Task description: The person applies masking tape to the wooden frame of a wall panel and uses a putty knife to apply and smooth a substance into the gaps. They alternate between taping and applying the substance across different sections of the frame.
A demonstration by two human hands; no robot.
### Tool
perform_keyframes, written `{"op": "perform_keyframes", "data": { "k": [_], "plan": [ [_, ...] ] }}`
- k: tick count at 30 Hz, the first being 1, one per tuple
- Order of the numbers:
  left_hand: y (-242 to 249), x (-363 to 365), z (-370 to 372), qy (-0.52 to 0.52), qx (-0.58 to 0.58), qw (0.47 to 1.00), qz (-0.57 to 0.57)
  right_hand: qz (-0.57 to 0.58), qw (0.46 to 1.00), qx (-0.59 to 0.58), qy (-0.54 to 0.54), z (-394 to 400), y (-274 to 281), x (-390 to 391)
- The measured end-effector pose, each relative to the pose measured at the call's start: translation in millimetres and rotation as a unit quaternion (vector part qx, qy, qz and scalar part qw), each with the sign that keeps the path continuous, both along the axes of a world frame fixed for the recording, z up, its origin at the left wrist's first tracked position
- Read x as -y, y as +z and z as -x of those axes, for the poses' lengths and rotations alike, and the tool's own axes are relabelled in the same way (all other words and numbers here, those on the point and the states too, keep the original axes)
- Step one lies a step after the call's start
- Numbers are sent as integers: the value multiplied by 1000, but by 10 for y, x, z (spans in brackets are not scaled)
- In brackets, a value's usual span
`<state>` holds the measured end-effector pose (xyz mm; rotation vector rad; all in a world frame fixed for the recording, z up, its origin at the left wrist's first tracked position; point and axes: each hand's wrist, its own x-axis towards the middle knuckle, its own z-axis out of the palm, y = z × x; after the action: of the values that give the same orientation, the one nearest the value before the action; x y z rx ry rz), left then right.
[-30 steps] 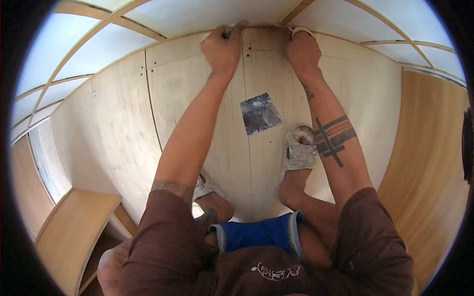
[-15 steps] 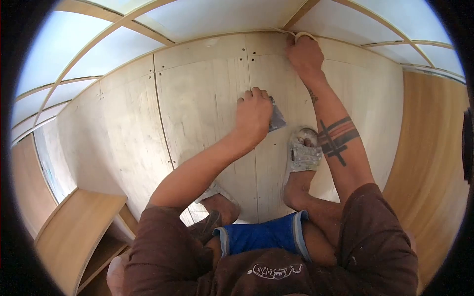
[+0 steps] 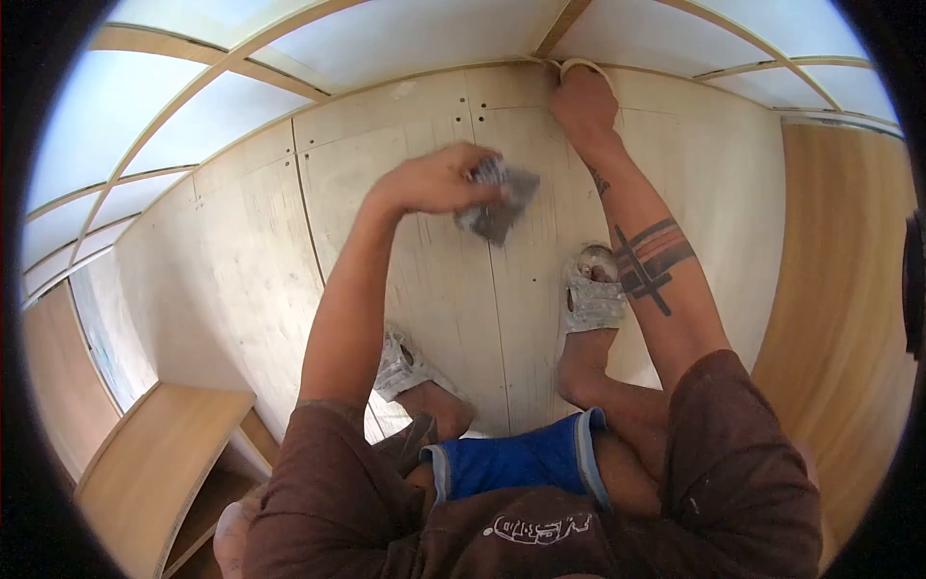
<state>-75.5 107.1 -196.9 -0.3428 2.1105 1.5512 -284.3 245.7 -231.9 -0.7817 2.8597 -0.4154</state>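
My left hand [image 3: 439,180] is raised over the pale plywood floor [image 3: 395,261], its fingers closed on a folded grey sheet [image 3: 502,207] that looks like sandpaper. Motion blurs the sheet and the fingertips. At the far edge of the floor, my right hand [image 3: 585,104] is closed around a pale looped strip [image 3: 586,66]. A thin end of the strip sticks out to the left of the fingers, along the joint between floor and wall frame. What the loop is made of I cannot make out.
A wooden lattice with white panels [image 3: 405,43] runs along the far side. To the right stands a wood-grained panel [image 3: 820,318]. A wooden shelf unit [image 3: 164,449] is at lower left. My feet, in worn whitish sandals [image 3: 595,299], rest on the floor, which has seams and screw holes.
My left hand has turned and moved up and left with the grey sheet, showing more of it. The right hand stays at the far edge with the looped strip; the view has shifted slightly.
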Motion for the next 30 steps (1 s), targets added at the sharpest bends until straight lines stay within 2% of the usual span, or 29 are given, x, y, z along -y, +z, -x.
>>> {"op": "perform_keyframes", "data": {
  "k": [1, 2, 3, 5, 7, 8, 10, 15, 17, 22, 30],
  "plan": [
    [29, 22, 23, -1, 0, 1000, 0, -8, 1000, -2, -10, 3, 2, 26],
    [64, 51, 44, 78, -105, 987, 97, -14, 1000, -3, -20, 5, 10, 50],
    [98, 75, 60, 154, -208, 947, 191, -13, 1000, -3, -21, 1, 19, 55],
    [32, 7, 116, 180, -243, 931, 205, -4, 1000, -12, -16, -16, 57, 46],
    [-254, -144, 190, 385, -322, 854, 134, -1, 1000, -8, -18, -31, 64, 39],
    [-265, -182, 248, 386, -321, 854, 134, 2, 1000, -5, -20, -33, 59, 38],
    [-310, -242, 351, 370, -388, 818, 210, -8, 1000, 1, -19, -16, 46, 52],
    [-369, -338, 551, 370, -389, 816, 215, -18, 1000, 9, -22, 2, 26, 73],
    [-372, -356, 598, 369, -393, 814, 216, -22, 996, 63, -52, -13, 73, 74],
    [-381, -343, 721, 370, -425, 800, 207, -15, 996, 66, -65, -14, 98, 85],
    [-444, -387, 749, 369, -413, 801, 225, -23, 996, 70, -55, -31, 98, 75]
  ]
}}
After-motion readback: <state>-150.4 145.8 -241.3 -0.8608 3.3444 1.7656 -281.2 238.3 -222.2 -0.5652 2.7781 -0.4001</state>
